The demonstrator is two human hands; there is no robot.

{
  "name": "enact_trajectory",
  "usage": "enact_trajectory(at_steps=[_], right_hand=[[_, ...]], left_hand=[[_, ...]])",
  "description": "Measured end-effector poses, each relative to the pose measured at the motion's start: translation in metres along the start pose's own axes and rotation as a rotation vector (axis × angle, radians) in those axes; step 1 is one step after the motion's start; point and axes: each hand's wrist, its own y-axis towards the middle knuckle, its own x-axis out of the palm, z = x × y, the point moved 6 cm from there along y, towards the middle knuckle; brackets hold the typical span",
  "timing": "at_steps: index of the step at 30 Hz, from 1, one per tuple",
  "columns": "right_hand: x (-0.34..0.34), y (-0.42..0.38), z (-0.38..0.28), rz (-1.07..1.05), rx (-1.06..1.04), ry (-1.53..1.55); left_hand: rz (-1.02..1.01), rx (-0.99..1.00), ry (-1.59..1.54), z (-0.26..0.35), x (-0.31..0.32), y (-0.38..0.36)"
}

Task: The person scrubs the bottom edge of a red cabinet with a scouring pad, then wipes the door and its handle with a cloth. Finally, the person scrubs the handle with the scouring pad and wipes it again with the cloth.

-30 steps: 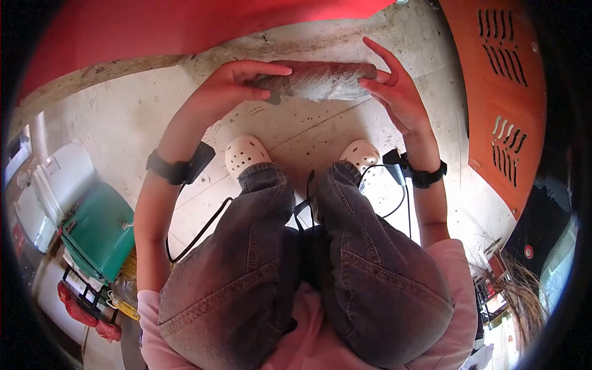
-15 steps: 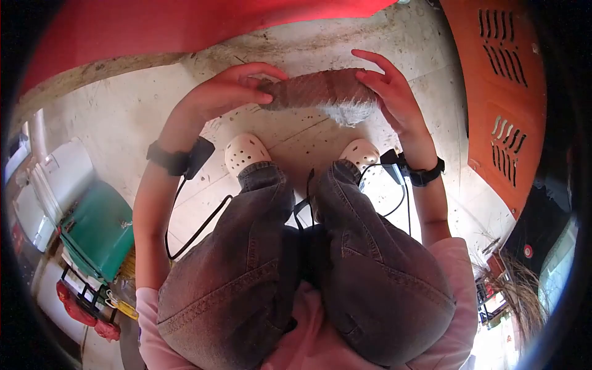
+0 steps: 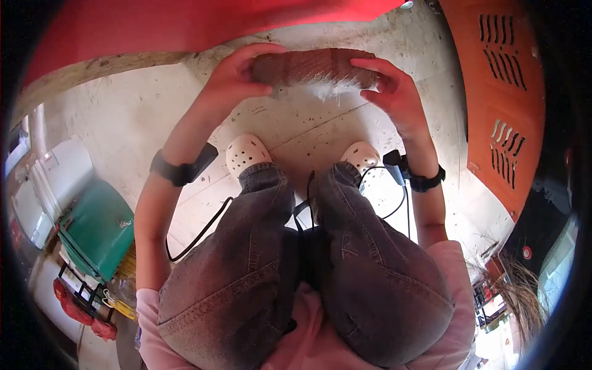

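Observation:
A long, grey-brown, roll-shaped bundle [image 3: 314,69] with a ribbed surface and a pale, ragged fringe along its near side is held up level between my two hands. Around its left end curls my left hand [image 3: 239,73], thumb below and fingers over the top. At the opposite end my right hand [image 3: 394,91] grips it, fingers on top and thumb underneath. Below the bundle lies the pale, dirt-specked floor [image 3: 296,120].
A red surface [image 3: 185,31] spans the far side. On the right stands an orange panel with slots [image 3: 493,105]. A green container [image 3: 98,228] and red bundles [image 3: 80,311] are at left. My cream clogs [image 3: 246,155] rest on the floor; dry bristles [image 3: 521,290] show at lower right.
Both hands have moved the bundle farther away and slightly left. My right hand's raised finger has come down onto it, and the grip at both ends has closed more firmly.

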Motion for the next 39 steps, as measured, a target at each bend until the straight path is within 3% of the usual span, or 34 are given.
enact_trajectory(at_steps=[4,7,13,16,19,22,25,26,29,32,33,36,37,39], right_hand=[[0.004,-0.002,-0.005,0.137,-0.171,-0.261],[0.009,-0.002,-0.015,0.311,-0.261,-0.722],[0.009,0.005,-0.023,0.361,-0.272,-0.674],[0.004,0.005,-0.034,0.401,-0.475,-0.858],[-0.011,0.019,-0.016,0.231,-0.404,-0.409],[-0.011,0.018,-0.007,0.109,-0.041,-0.006],[-0.008,0.019,0.018,0.137,0.261,0.282],[-0.006,0.02,0.029,0.127,0.371,0.364],[0.017,0.02,0.034,-0.079,0.43,0.73],[0.009,0.022,0.062,-0.078,0.449,0.575],[0.002,0.021,0.072,0.019,0.478,0.408],[0.005,0.019,0.062,0.083,0.281,0.252],[0.007,0.017,0.056,0.156,0.216,0.046],[0.037,0.007,0.022,0.097,0.017,-0.281]], left_hand=[[0.173,0.318,0.615,0.009,0.0,0.003],[0.356,0.39,0.966,0.03,0.009,0.0],[0.442,0.426,1.074,0.031,0.003,0.003],[0.462,0.536,1.17,0.038,-0.006,0.0],[0.315,0.658,0.995,0.043,-0.013,0.002],[0.221,0.045,0.138,0.006,-0.028,0.009],[0.081,-0.09,-0.585,-0.006,-0.008,0.012],[0.068,-0.157,-0.679,-0.012,-0.004,0.013],[-0.005,-0.294,-0.85,-0.032,0.004,0.013],[-0.079,-0.311,-0.814,-0.044,0.005,0.01],[-0.061,-0.32,-0.816,-0.048,0.005,0.01],[0.009,-0.4,-0.79,-0.057,0.009,0.009],[0.034,-0.435,-0.773,-0.057,0.012,0.008],[0.103,-0.388,-0.797,-0.046,0.025,0.009]])
